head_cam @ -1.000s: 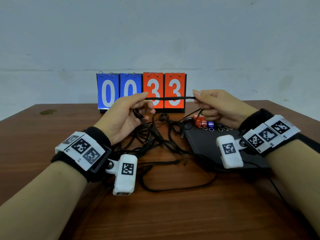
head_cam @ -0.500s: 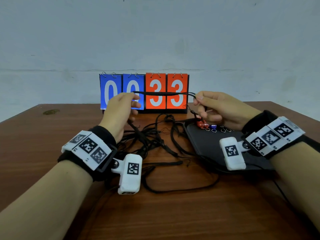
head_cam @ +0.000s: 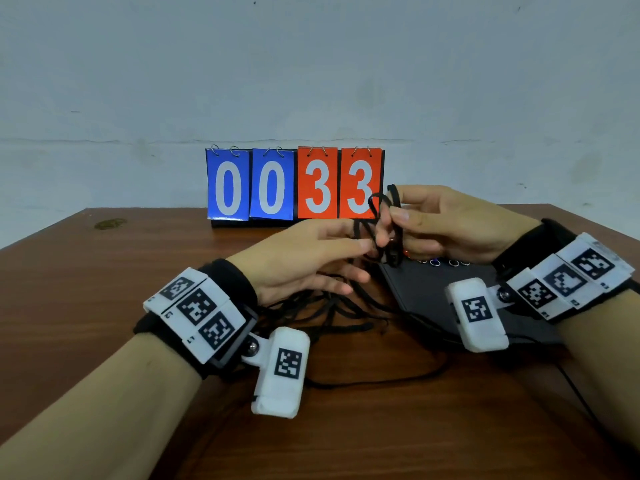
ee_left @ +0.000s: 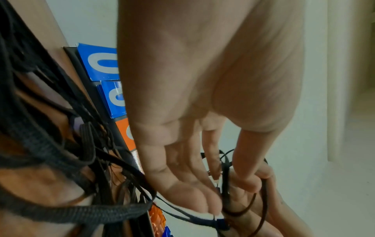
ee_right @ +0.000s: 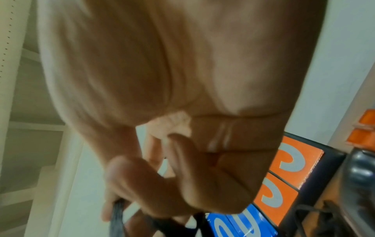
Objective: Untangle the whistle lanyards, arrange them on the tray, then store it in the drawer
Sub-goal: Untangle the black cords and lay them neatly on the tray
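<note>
Several black whistle lanyards (head_cam: 332, 306) lie tangled on the wooden table between my wrists, and some strands run onto the black tray (head_cam: 429, 296). My right hand (head_cam: 391, 216) is raised over the tray's far left corner and pinches a folded loop of one lanyard (head_cam: 389, 202). My left hand (head_cam: 362, 237) reaches across to it, its fingers almost straight. Its thumb and index finger pinch a strand of the same lanyard (ee_left: 225, 176) right beside the right fingers. Orange and blue whistles (head_cam: 434, 262) with metal rings sit at the tray's far edge, mostly hidden by my right hand.
A flip scoreboard (head_cam: 294, 183) reading 0033 stands at the back of the table (head_cam: 104, 306), just behind my hands. One long loop of lanyard (head_cam: 381, 382) trails toward the front edge. A pale wall rises behind the table.
Earlier both hands held one lanyard stretched taut in front of the scoreboard. My left hand has moved right to the right hand, and the strand is now folded into a loop.
</note>
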{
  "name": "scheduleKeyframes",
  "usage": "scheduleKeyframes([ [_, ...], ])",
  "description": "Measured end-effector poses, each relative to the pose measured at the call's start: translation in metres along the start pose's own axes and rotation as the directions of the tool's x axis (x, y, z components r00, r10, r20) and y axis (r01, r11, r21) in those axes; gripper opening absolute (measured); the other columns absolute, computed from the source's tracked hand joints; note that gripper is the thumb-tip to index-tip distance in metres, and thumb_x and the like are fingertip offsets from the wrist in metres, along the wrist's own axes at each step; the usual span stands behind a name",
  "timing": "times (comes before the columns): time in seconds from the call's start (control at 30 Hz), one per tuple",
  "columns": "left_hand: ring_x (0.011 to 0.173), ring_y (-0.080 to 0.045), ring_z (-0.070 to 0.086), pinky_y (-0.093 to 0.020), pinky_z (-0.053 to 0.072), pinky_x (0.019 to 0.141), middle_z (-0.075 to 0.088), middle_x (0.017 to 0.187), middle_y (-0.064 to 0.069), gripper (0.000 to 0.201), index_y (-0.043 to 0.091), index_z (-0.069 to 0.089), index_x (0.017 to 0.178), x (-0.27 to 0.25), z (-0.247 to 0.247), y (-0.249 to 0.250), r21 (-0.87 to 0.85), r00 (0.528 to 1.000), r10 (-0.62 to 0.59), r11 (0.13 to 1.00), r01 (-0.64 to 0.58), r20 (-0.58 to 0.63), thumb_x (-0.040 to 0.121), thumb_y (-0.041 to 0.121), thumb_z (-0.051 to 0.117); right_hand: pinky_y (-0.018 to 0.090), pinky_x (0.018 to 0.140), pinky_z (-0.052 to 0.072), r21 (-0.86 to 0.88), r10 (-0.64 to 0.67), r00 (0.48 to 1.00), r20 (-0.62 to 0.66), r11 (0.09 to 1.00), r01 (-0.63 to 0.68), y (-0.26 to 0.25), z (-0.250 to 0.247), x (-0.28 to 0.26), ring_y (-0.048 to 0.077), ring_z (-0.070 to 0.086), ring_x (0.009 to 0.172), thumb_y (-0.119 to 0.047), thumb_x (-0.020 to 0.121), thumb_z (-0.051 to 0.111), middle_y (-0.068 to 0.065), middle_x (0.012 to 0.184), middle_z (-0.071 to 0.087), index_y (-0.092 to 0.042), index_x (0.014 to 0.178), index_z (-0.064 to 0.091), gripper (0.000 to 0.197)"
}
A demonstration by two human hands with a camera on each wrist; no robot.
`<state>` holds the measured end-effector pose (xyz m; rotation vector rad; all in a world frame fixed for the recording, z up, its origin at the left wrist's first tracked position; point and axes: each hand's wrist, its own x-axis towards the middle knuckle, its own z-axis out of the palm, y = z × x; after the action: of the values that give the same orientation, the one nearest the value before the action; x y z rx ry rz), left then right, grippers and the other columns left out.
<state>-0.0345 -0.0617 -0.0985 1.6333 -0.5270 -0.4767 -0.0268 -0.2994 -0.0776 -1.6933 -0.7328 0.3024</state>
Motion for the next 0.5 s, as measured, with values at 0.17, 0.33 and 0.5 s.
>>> scheduleKeyframes([
  [0.17, 0.082, -0.01, 0.066, -0.025, 0.055, 0.076, 0.072, 0.105, -0.004, 0.027, 0.01, 0.068, 0.124, 0.0, -0.005, 0.001, 0.055, 0.998, 0.061, 0.997, -0.059, -0.032, 0.098, 0.019, 0.066, 0.024, 0.048, 0.026, -0.049, 0.011, 1.0, -0.023, 0.999, -0.012, 0.001, 0.003, 0.003, 0.01, 0.044, 0.052, -0.026, 0.097, 0.057, 0.01, 0.088, 0.068, -0.011, 0.1, 0.061, 0.016],
  [0.33, 0.076, -0.009, 0.067, -0.023, 0.056, 0.07, 0.076, 0.099, -0.003, 0.017, 0.013, 0.068, 0.114, 0.0, -0.007, 0.002, 0.045, 0.998, 0.046, 0.998, -0.044, -0.049, 0.1, 0.02, 0.063, 0.022, 0.061, 0.042, -0.008, 0.009, 0.996, -0.086, 1.0, -0.01, 0.001, 0.002, 0.004, 0.014, 0.056, 0.062, -0.028, 0.097, 0.052, 0.009, 0.066, 0.063, -0.008, 0.101, 0.054, 0.02],
  [0.5, 0.066, -0.008, 0.061, -0.024, 0.052, 0.063, 0.073, 0.087, 0.0, 0.024, 0.013, 0.065, 0.1, 0.004, -0.016, 0.003, -0.055, 0.968, 0.057, 0.996, -0.073, -0.243, 0.106, 0.032, 0.052, 0.027, 0.073, 0.048, 0.047, 0.012, 0.99, -0.143, 0.999, -0.006, -0.003, 0.001, 0.003, 0.023, 0.06, 0.073, -0.023, 0.098, 0.049, 0.002, 0.045, 0.047, -0.012, 0.092, 0.058, 0.016],
])
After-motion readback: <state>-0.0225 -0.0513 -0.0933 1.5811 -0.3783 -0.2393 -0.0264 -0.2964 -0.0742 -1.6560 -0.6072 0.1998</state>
